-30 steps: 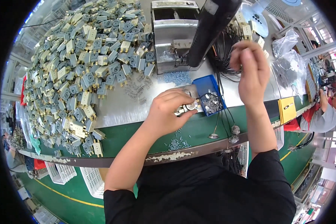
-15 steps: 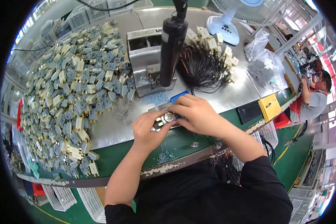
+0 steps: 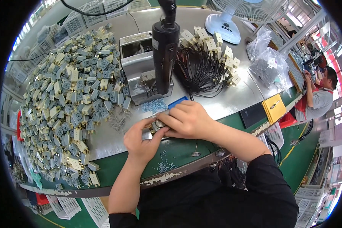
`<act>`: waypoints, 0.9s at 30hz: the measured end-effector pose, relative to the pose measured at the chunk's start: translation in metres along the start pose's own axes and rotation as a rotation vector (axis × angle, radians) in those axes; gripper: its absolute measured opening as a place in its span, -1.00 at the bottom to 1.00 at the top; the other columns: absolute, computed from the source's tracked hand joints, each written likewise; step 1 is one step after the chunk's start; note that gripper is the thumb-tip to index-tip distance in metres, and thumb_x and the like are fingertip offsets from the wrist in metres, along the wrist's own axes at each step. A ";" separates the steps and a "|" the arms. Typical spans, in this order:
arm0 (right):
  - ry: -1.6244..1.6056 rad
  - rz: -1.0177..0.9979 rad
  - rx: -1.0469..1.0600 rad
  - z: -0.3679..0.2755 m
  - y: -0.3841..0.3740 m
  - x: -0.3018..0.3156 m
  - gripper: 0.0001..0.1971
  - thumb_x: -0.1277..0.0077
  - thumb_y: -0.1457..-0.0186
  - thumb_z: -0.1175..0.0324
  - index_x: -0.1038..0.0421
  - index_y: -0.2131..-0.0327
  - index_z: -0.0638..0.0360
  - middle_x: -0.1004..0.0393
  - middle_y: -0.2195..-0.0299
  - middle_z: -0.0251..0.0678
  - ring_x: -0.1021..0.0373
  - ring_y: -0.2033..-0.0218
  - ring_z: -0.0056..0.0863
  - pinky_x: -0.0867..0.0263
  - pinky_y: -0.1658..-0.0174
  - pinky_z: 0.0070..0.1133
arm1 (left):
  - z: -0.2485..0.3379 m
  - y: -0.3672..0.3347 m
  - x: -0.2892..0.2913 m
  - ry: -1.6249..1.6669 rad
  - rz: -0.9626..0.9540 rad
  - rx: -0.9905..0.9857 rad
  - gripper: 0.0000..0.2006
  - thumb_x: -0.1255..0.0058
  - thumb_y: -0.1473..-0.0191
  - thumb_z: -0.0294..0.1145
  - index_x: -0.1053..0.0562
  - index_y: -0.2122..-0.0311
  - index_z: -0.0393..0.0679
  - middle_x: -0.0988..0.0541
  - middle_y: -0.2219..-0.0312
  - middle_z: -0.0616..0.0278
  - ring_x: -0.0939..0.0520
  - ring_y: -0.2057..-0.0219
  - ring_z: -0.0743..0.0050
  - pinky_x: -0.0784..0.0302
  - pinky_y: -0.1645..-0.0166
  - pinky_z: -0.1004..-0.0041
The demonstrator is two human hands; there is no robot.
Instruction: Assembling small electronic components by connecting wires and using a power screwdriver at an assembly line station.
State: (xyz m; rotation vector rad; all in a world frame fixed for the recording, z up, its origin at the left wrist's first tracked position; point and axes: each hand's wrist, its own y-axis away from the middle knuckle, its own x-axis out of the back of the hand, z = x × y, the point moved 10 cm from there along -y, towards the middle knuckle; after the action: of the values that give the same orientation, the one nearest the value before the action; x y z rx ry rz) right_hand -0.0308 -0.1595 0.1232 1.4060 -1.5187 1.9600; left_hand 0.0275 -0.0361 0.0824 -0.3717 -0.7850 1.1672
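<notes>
Between my hands, low over the front of the metal bench, is a small connector block with a round metal disc (image 3: 159, 124) on top. My left hand (image 3: 141, 141) grips it from the left, thumb and forefinger bent round it. My right hand (image 3: 188, 121) presses its fingers on the disc from the other side, hiding much of the block. Just beyond are a heap of small light-blue pieces (image 3: 154, 105) and a blue tray (image 3: 178, 102). Left of these lies a cluster of small metal springs (image 3: 119, 119). Small bluish pins (image 3: 165, 166) are scattered on the green front strip.
A large pile of grey and cream connectors (image 3: 76, 102) covers the left. A black cylindrical tool (image 3: 165, 57) stands over a metal fixture (image 3: 136, 62). Behind are wired cream plugs (image 3: 203, 72) and a fan (image 3: 222, 28). Rightward lie a yellow notebook (image 3: 274, 109) and a seated person (image 3: 317, 98).
Both hands, with the connector block between them, have shifted slightly left in the picture. My right fingers now cover more of the round disc. The whole view has shifted a little too.
</notes>
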 end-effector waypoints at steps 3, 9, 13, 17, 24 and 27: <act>-0.009 0.095 0.104 0.005 0.013 0.011 -0.53 -0.32 0.07 0.11 -0.55 0.13 0.18 -0.43 0.48 -0.41 -0.48 0.46 -0.39 -0.38 0.41 -0.47 | 0.007 0.003 0.001 0.062 0.008 -0.023 -0.57 -0.49 0.04 -0.24 -0.56 0.16 -0.29 -0.72 0.32 0.05 -0.75 0.36 0.15 -0.65 0.24 0.35; 0.214 0.571 -0.660 0.134 0.057 0.106 -0.78 -0.11 -0.25 0.26 -0.57 0.29 0.24 -0.63 0.39 -0.17 -0.54 0.45 -0.25 -0.43 0.34 -0.42 | 0.030 0.000 -0.014 0.106 -0.206 -0.302 -0.62 -0.30 -0.12 -0.10 -0.57 0.28 -0.29 -0.67 0.46 0.11 -0.69 0.46 0.21 -0.58 0.32 0.36; 0.577 0.400 -0.829 0.228 0.103 0.112 -0.64 -0.13 -0.28 0.06 -0.58 0.17 0.22 -0.62 0.31 -0.18 -0.54 0.28 -0.21 -0.40 0.19 -0.31 | 0.028 -0.003 -0.022 0.151 -0.212 -0.339 -0.68 -0.33 -0.07 -0.17 -0.58 0.32 -0.27 -0.63 0.56 0.18 -0.63 0.58 0.27 -0.51 0.43 0.37; 0.886 0.387 -0.750 0.217 0.111 0.104 -0.52 -0.16 -0.26 0.01 -0.47 -0.04 0.21 -0.51 0.15 -0.20 -0.42 0.12 -0.24 -0.33 0.09 -0.38 | 0.023 0.002 -0.026 0.161 -0.230 -0.307 -0.72 -0.31 -0.07 -0.22 -0.58 0.32 -0.26 -0.62 0.57 0.19 -0.62 0.59 0.29 -0.50 0.43 0.38; -0.528 0.304 -1.140 0.144 0.155 0.068 -0.66 -0.21 -0.23 0.38 -0.34 0.01 0.24 -0.39 0.53 -0.47 -0.30 0.47 -0.72 -0.19 0.41 -0.64 | 0.023 0.000 -0.016 0.061 -0.243 -0.369 -0.76 -0.39 0.07 -0.36 -0.58 0.33 -0.24 -0.64 0.55 0.19 -0.64 0.58 0.26 -0.50 0.45 0.39; -0.690 -0.272 -1.094 0.091 0.159 0.030 -0.62 -0.22 -0.20 0.42 -0.27 -0.01 0.22 -0.45 0.56 -0.45 -0.32 0.49 -0.72 -0.21 0.40 -0.63 | 0.013 -0.005 -0.010 0.094 -0.179 -0.285 -0.79 -0.37 0.06 -0.37 -0.60 0.36 -0.25 -0.63 0.57 0.21 -0.64 0.58 0.29 -0.51 0.43 0.40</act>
State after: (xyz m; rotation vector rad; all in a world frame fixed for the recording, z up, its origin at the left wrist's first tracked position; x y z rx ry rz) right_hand -0.1118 -0.3111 0.0533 1.5992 -2.0023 0.2529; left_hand 0.0197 -0.0492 0.0915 -0.5756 -0.8857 0.8657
